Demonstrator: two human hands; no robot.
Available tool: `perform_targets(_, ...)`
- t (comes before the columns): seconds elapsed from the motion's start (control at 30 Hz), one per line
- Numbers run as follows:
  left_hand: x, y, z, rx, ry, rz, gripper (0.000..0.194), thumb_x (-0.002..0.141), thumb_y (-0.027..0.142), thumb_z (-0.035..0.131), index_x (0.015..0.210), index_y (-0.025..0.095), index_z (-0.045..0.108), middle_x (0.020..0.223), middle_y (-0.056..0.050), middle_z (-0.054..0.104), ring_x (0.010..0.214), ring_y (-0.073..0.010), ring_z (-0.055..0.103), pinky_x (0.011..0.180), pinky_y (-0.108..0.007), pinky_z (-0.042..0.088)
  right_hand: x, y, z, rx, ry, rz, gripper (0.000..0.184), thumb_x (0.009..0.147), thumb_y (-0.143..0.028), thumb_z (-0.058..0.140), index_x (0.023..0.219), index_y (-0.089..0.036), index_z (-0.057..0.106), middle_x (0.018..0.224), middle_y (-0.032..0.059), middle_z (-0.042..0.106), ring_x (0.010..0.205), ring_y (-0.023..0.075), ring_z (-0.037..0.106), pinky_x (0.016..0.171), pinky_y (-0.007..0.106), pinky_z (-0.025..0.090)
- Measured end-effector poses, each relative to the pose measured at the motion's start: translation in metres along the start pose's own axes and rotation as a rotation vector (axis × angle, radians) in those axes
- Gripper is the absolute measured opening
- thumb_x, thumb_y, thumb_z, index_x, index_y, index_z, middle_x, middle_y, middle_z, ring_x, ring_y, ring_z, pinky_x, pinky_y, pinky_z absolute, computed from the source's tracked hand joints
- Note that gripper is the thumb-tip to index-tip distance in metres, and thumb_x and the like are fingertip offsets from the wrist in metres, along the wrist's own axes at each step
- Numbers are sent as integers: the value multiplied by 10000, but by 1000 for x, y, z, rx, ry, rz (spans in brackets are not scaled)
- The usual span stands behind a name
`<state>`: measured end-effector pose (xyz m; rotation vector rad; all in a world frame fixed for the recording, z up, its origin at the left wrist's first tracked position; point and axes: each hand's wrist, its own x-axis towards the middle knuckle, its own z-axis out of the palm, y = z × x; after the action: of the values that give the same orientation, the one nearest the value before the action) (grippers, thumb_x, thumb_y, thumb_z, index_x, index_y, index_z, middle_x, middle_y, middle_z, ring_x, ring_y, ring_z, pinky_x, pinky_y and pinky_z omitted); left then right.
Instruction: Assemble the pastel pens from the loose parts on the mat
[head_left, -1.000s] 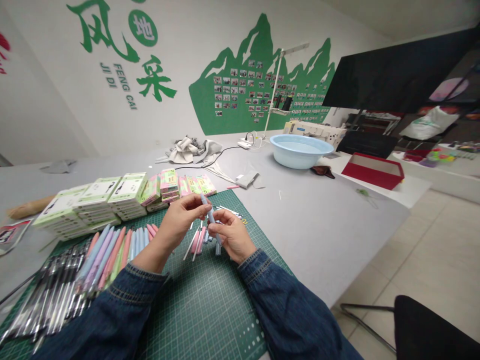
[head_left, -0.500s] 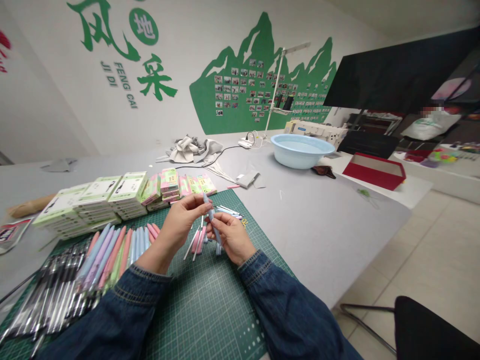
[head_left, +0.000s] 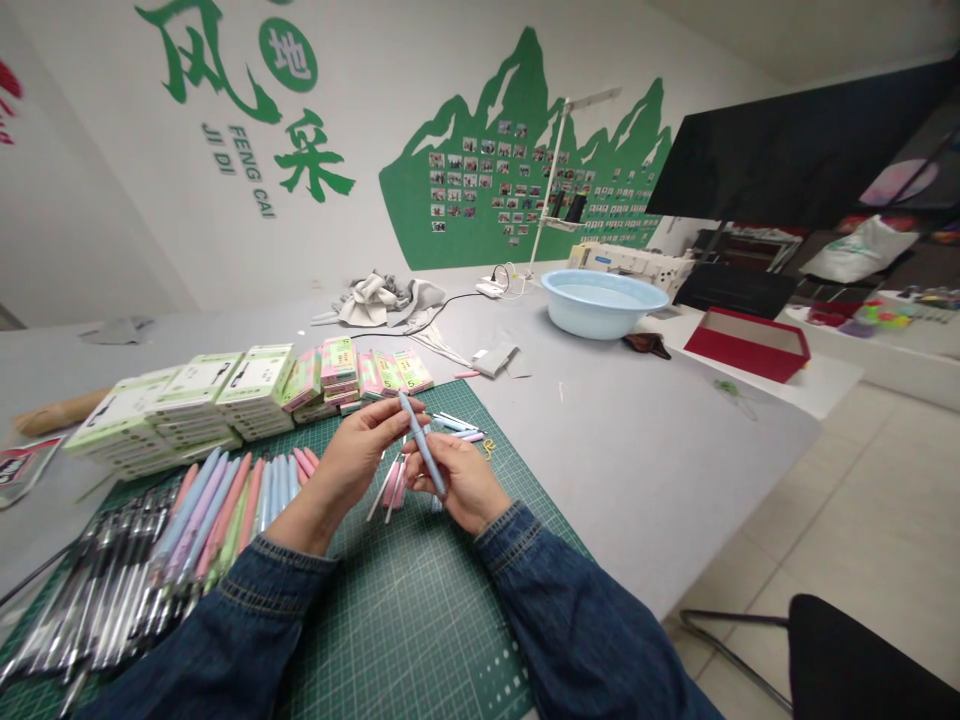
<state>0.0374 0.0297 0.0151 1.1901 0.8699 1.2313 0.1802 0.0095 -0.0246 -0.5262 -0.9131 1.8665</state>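
1. Both bare hands are closed on one slim light blue pen (head_left: 424,447), held at a slant above the work surface, its upper end leaning toward the left hand.
2. The left hand (head_left: 361,440) pinches the pen near its upper end between thumb and fingers.
3. The right hand (head_left: 461,480) grips the lower part, thumb along the barrel; the pen's lower tip sticks out below the fingers.
4. Beneath and just beyond the hands, pink pen parts (head_left: 391,488) and thin white sticks (head_left: 376,491) lie on a green gridded cutting mat (head_left: 397,620). Blue and lilac pen parts (head_left: 461,428) lie a little farther off, beside a small curly yellow item (head_left: 489,449).
5. On the left side of the mat, a row of pastel pens (head_left: 225,500) in blue, purple, coral and green lies beside many clear-and-black pens (head_left: 105,585).
6. Behind them stand stacks of white-and-green boxes (head_left: 255,385), then smaller pink-and-green boxes (head_left: 338,363).
7. Farther back on the grey table (head_left: 637,470) are crumpled pale cloth (head_left: 382,300) and a wide light blue basin (head_left: 604,308). A red open box (head_left: 742,348) sits to the right, and green mountains (head_left: 465,160) with small photos cover the wall.
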Motion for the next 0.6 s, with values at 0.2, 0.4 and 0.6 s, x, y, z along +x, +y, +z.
perform_targets(0.2, -3, -2, 0, -7, 11, 4, 230, 739, 300, 708, 929, 171, 705, 883, -78, 719, 845, -174, 654, 801, -268, 470, 0, 1, 0, -42, 25, -86, 240, 751, -351, 705, 814, -137, 618, 607, -6, 623, 496, 66, 542, 493, 162, 431)
perform_targets(0.4, -6, -3, 0, -71, 7, -21, 230, 737, 293, 710, 929, 167, 701, 867, -68, 712, 831, -175, 651, 785, -283, 483, -3, -4, 3, -5, -52, 33, 353, 813, -489, 595, 922, -154, 612, 676, 18, 642, 556, 102, 593, 537, 219, 501)
perform_targets(0.6, -8, -3, 2, -62, 10, -10, 224, 744, 279, 706, 934, 162, 695, 876, -65, 709, 819, -152, 641, 749, -244, 479, -1, 0, 1, -97, -38, -4, 314, 755, -431, 685, 798, -125, 624, 591, -5, 600, 484, 89, 552, 496, 217, 487)
